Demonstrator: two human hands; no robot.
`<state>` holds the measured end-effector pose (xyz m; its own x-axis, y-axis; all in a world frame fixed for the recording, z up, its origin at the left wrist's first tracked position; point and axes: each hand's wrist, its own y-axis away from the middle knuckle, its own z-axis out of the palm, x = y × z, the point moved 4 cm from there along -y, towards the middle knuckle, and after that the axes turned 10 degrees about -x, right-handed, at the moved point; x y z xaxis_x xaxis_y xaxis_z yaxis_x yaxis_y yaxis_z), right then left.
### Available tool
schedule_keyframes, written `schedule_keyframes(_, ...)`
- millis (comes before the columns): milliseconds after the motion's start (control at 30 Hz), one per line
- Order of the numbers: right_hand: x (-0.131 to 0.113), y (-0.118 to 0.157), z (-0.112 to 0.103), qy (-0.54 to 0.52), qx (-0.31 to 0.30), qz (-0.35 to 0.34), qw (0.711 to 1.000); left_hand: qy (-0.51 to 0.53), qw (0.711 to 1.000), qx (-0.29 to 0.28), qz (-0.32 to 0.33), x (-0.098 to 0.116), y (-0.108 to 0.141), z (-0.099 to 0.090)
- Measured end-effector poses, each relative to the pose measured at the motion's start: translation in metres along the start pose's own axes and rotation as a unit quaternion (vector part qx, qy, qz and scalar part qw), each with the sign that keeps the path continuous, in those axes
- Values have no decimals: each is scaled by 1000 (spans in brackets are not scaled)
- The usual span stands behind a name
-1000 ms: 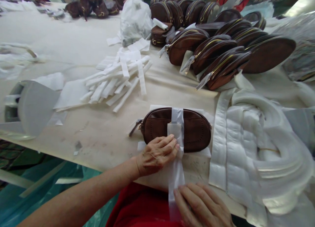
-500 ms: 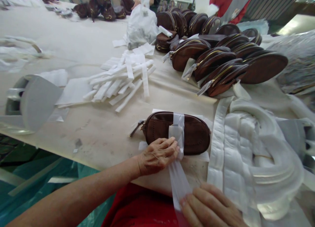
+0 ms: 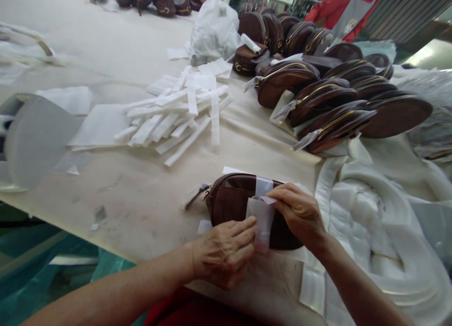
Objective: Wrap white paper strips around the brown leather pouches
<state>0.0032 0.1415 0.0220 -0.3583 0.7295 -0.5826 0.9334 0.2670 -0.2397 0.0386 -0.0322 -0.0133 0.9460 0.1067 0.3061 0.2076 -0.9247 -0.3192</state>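
A dark brown leather pouch [image 3: 231,199] lies on the table before me, its wrapped zipper pull pointing left. Around its middle runs a translucent white strip [image 3: 262,227]. My right hand [image 3: 298,215] is closed, pinching the strip's free end between thumb and fingers above the front of the pouch. The fingers of my left hand [image 3: 226,250] are stretched out together, their tips resting on the strip's left edge; its thumb is hidden. White sheet edges show beneath the pouch.
White foam strips [image 3: 176,114] are piled beyond the pouch, with a tape dispenser [image 3: 38,137] at left. Brown zipped bags [image 3: 325,100] stand in rows at back right, near a white plastic bag [image 3: 213,31]. Coiled white padding [image 3: 367,232] lies right. A person in red [image 3: 328,12] stands behind.
My right hand has moved up from the near table edge, bringing the strip's loose end over the pouch front. My left hand has shifted slightly down and left on the strip.
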Motion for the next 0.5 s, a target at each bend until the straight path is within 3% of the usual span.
schedule_keyframes(267, 20, -1, 21, -43, -34, 107, 993, 24, 997, 68, -21, -2, -5, -5)
schedule_keyframes(400, 23, 0, 23, -69, -31, 104, 992, 73, 985, 84, -134, -9, -22, -17)
schedule_keyframes(500, 25, 1, 24, -70, -24, 100, 992, -34, 980, 73, -180, -12, -37, -20)
